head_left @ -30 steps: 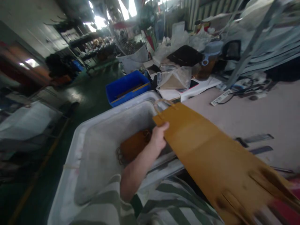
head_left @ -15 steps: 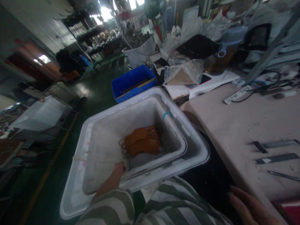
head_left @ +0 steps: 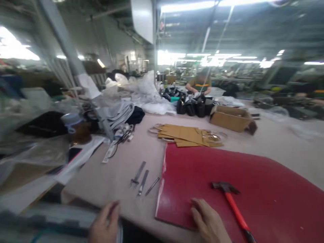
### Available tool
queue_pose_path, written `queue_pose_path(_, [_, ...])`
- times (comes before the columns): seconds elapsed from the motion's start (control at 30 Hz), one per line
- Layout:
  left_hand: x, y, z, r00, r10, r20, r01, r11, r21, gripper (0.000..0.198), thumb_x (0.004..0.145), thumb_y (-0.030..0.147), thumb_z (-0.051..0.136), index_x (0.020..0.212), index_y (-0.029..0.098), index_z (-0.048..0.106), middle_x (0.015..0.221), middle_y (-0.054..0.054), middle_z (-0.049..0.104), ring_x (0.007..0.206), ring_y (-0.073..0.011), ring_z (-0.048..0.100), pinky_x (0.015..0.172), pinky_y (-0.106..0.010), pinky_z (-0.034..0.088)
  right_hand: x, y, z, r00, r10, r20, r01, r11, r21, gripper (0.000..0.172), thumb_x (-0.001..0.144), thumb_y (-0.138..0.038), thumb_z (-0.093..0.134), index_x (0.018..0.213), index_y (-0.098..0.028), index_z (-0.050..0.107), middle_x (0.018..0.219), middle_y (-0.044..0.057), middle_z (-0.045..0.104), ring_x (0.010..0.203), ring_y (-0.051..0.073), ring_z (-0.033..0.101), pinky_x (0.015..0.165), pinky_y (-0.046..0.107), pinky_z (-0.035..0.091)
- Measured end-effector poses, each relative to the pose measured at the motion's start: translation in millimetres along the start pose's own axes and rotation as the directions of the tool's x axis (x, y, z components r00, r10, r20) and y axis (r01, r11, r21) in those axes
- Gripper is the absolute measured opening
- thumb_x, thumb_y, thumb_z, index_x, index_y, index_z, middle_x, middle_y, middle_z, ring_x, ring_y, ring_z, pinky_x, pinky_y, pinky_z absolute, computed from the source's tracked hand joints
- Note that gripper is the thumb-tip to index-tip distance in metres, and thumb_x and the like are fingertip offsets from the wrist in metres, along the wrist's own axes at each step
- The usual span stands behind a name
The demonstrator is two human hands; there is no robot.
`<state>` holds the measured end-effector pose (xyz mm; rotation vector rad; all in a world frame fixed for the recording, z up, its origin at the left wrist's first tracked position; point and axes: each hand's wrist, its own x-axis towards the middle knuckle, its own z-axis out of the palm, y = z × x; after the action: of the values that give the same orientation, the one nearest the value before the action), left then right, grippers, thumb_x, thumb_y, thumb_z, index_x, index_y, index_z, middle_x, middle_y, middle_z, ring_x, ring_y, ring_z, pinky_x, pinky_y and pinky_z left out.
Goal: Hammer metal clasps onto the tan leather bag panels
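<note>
My left hand [head_left: 105, 222] is in the air by the table's front edge, near the tub; its fingers are loosely bent with a gap between them, and nothing shows in it. My right hand [head_left: 209, 221] is at the near edge of a red mat [head_left: 192, 175], fingers half curled and apart, holding nothing visible. Whether it touches the mat I cannot tell. Right of this hand lies a claw hammer [head_left: 234, 206] with a red handle. Between the hands and farther back are a pronged metal tool [head_left: 138, 173], a flat metal tool [head_left: 143, 183] and a thin metal rod [head_left: 152, 186].
Flat tan pieces with loop handles [head_left: 182, 133] lie behind the mat. Farther back stand a cardboard box [head_left: 229, 118] and black bags [head_left: 194, 106], with a person [head_left: 199, 84] behind them. Cables [head_left: 121, 136] and a metal post [head_left: 101, 118] are at left. The tub's rim [head_left: 50, 221] is blurred.
My view has swung right from the white tub to the tabletop. My left hand has come out of the tub, and my right hand is now over the red mat.
</note>
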<state>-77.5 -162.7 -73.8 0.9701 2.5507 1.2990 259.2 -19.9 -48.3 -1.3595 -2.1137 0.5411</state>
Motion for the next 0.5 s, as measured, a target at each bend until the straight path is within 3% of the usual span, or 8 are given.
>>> queue_pose_path(0.07, [6.2, 48.0, 47.0, 0.957, 0.255, 0.137, -0.228, 0.956, -0.185, 0.025, 0.088, 0.044, 0.052, 0.097, 0.032, 0.073, 0.098, -0.001, 0.08, 0.093, -0.0251, 0.076, 0.084, -0.035, 0.063, -0.8, 16.5, -4.9, 0.992, -0.029, -0.125, 0.009, 0.988, -0.154, 0.039, 0.092, -0.039, 0.045, 0.107, -0.019, 0.075, 0.107, 0.012, 0.076, 0.102, 0.027, 0.073, 0.088, 0.039, 0.06])
queue_pose_path(0.1, [8.1, 74.7, 69.2, 0.899, 0.371, 0.235, -0.317, 0.919, -0.236, 0.025, 0.09, 0.039, 0.051, 0.099, 0.03, 0.072, 0.1, -0.003, 0.079, 0.093, -0.0245, 0.076, 0.083, -0.035, 0.062, -2.0, 23.9, -7.5, 0.982, -0.062, -0.176, 0.021, 0.973, -0.23, 0.038, 0.092, -0.036, 0.045, 0.108, -0.019, 0.074, 0.107, 0.013, 0.076, 0.101, 0.028, 0.072, 0.087, 0.04, 0.059])
queue_pose_path(0.17, [14.5, 128.1, 110.9, 0.793, 0.493, 0.357, -0.435, 0.87, -0.233, 0.026, 0.092, 0.028, 0.048, 0.107, 0.025, 0.07, 0.107, -0.008, 0.077, 0.099, -0.0247, 0.074, 0.088, -0.037, 0.06, -4.9, 36.1, -11.9, 0.959, -0.153, -0.238, 0.058, 0.93, -0.364, 0.033, 0.092, -0.028, 0.045, 0.107, -0.019, 0.073, 0.104, 0.013, 0.075, 0.091, 0.026, 0.072, 0.079, 0.039, 0.058])
queue_pose_path(0.23, [25.1, 176.8, 148.0, 0.725, 0.556, 0.407, -0.529, 0.828, -0.188, 0.027, 0.092, 0.022, 0.05, 0.112, 0.02, 0.068, 0.114, -0.012, 0.074, 0.106, -0.0259, 0.071, 0.096, -0.039, 0.057, -8.6, 44.3, -14.3, 0.927, -0.262, -0.266, 0.111, 0.874, -0.473, 0.029, 0.091, -0.022, 0.046, 0.105, -0.02, 0.072, 0.102, 0.011, 0.074, 0.085, 0.024, 0.07, 0.074, 0.036, 0.055])
queue_pose_path(0.33, [41.4, 237.4, 195.1, 0.61, 0.608, 0.509, -0.639, 0.757, -0.138, 0.027, 0.093, 0.02, 0.053, 0.116, 0.016, 0.066, 0.119, -0.014, 0.071, 0.114, -0.0266, 0.067, 0.102, -0.04, 0.052, -15.7, 51.0, -11.7, 0.866, -0.394, -0.308, 0.141, 0.784, -0.604, 0.029, 0.09, -0.017, 0.048, 0.11, -0.019, 0.069, 0.107, 0.01, 0.073, 0.093, 0.024, 0.068, 0.082, 0.036, 0.05])
queue_pose_path(0.5, [57.2, 316.8, 269.5, 0.469, 0.634, 0.616, -0.741, 0.661, -0.116, 0.034, 0.093, 0.024, 0.057, 0.124, 0.012, 0.062, 0.127, -0.017, 0.067, 0.122, -0.0277, 0.062, 0.108, -0.039, 0.047, -21.8, 71.3, 5.9, 0.826, -0.452, -0.337, 0.129, 0.733, -0.667, 0.034, 0.084, -0.02, 0.054, 0.116, -0.021, 0.066, 0.11, 0.008, 0.075, 0.093, 0.023, 0.068, 0.086, 0.036, 0.044])
